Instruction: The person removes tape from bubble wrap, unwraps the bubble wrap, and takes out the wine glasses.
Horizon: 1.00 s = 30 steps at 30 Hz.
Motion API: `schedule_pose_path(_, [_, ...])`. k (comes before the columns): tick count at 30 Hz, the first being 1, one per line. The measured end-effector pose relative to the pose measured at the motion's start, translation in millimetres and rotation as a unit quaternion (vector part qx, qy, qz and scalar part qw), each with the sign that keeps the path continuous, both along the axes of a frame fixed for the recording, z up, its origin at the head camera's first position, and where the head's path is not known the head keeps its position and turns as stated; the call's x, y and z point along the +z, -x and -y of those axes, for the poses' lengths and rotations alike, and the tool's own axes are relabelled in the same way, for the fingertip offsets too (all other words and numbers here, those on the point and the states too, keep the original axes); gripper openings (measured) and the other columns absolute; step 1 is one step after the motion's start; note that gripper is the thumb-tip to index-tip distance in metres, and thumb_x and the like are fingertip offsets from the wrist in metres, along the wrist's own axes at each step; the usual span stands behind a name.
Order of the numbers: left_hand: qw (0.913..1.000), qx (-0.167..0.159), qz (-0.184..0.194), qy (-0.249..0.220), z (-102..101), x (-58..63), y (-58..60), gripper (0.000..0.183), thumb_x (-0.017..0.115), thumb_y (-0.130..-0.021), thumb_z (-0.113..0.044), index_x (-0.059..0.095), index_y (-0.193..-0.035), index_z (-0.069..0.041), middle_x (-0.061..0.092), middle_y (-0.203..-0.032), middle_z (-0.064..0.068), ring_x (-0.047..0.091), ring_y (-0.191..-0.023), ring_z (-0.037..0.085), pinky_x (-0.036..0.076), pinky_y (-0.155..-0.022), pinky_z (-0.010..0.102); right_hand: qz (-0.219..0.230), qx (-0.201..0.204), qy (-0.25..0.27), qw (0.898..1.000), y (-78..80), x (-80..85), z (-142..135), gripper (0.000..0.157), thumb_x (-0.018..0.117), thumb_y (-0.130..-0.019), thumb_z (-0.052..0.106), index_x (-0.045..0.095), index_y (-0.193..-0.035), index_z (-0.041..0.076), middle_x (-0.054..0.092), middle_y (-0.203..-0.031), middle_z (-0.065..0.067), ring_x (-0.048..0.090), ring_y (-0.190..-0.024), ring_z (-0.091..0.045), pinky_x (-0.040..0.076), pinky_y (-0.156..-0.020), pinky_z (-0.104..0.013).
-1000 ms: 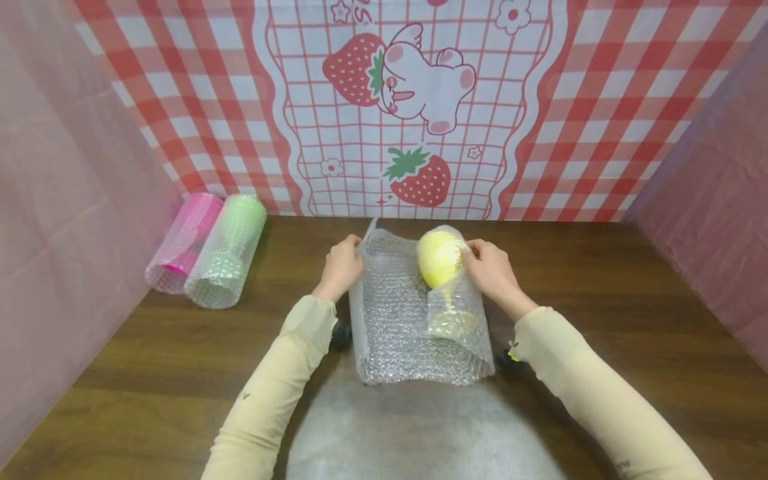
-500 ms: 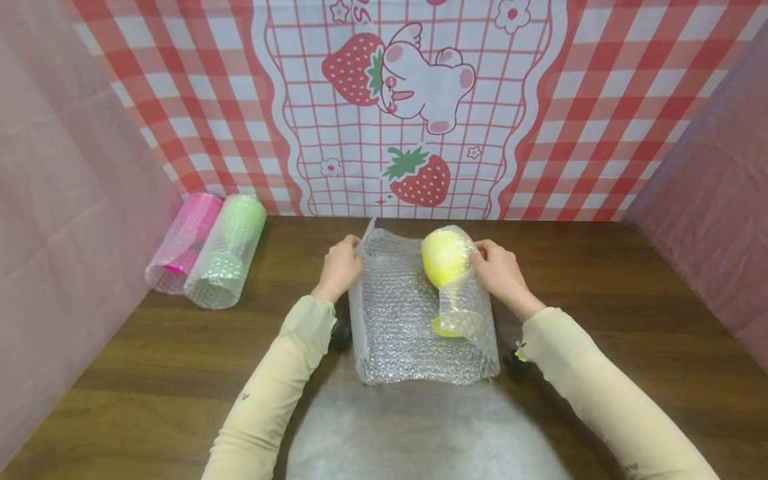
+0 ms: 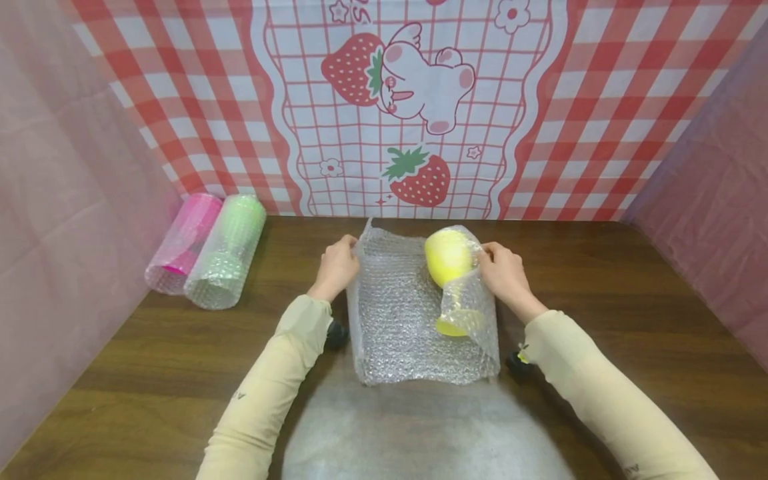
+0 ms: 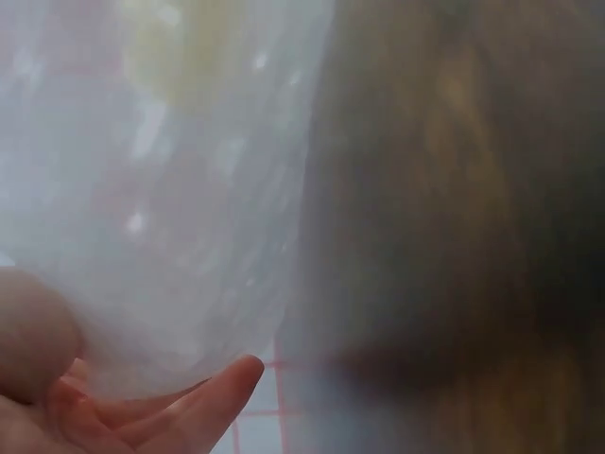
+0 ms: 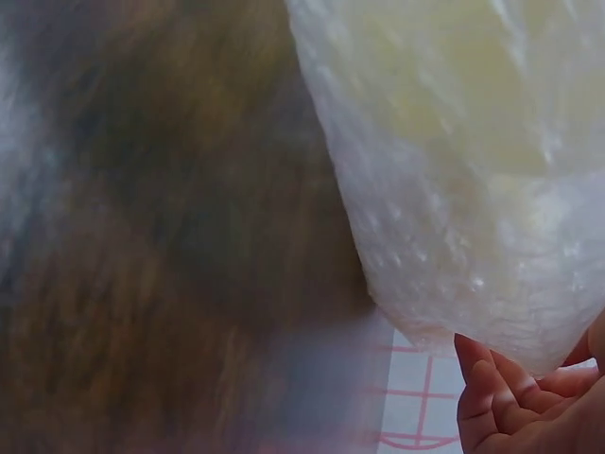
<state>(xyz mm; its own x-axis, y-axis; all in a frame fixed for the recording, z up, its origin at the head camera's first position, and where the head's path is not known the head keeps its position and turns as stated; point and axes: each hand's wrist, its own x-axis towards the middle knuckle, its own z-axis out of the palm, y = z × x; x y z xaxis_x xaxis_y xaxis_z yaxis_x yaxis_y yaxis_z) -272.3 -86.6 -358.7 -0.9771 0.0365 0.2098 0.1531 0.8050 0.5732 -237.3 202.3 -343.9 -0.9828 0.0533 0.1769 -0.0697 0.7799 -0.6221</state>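
Note:
A yellow goblet (image 3: 448,257) lies on a sheet of bubble wrap (image 3: 399,320), near its right side. The wrap's right flap is folded up and partly covers the goblet's stem and foot. With thumb and fingers my right hand (image 3: 504,270) pinches the upper right edge of the wrap, beside the goblet's bowl. On the other side my left hand (image 3: 337,267) pinches the raised upper left edge. The left wrist view shows the left fingertips (image 4: 241,378) under hazy wrap, and in the right wrist view the right fingers (image 5: 510,397) grip a gathered edge.
Two bubble-wrapped items, one pink (image 3: 201,220) and one green (image 3: 240,223), lie side by side at the far left of the wooden table (image 3: 630,320). A grey mat (image 3: 420,427) lies in front of the wrap. A checked strawberry cloth (image 3: 420,120) hangs behind.
My right hand has drawn the right flap outward to the right, baring more of the goblet. The goblet has shifted slightly right. My left hand has edged a little left.

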Motion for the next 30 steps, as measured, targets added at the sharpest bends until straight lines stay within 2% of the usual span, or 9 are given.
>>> schedule_pose_path(11, [0.9999, 0.013, 0.010, -0.006, 11, -3.4, 1.2, 0.040, 0.048, -0.079, -0.004, 0.055, -0.119, -0.003, 0.061, -0.112, 0.020, 0.059, -0.097, 0.040, 0.048, -0.082, 0.047, 0.016, -0.012, 0.016, 1.000, -0.4, -4.8, -7, 0.038, 0.035, -0.096, 0.020, 0.050, -0.123, -0.002, 0.056, -0.116, -0.022, 0.051, -0.106, -0.036, 0.043, -0.087, -0.048])
schedule_pose_path(30, [0.9989, 0.021, 0.041, -0.008, 18, -7.5, 2.6, 0.038, 0.047, -0.082, -0.008, 0.055, -0.118, -0.002, 0.061, -0.112, 0.020, 0.057, -0.101, 0.040, 0.047, -0.085, 0.050, 0.042, -0.034, 0.015, 0.998, 2.1, -12.4, -17, 0.041, 0.031, -0.095, 0.018, 0.047, -0.125, -0.004, 0.052, -0.123, -0.025, 0.047, -0.114, -0.040, 0.040, -0.093, -0.050])
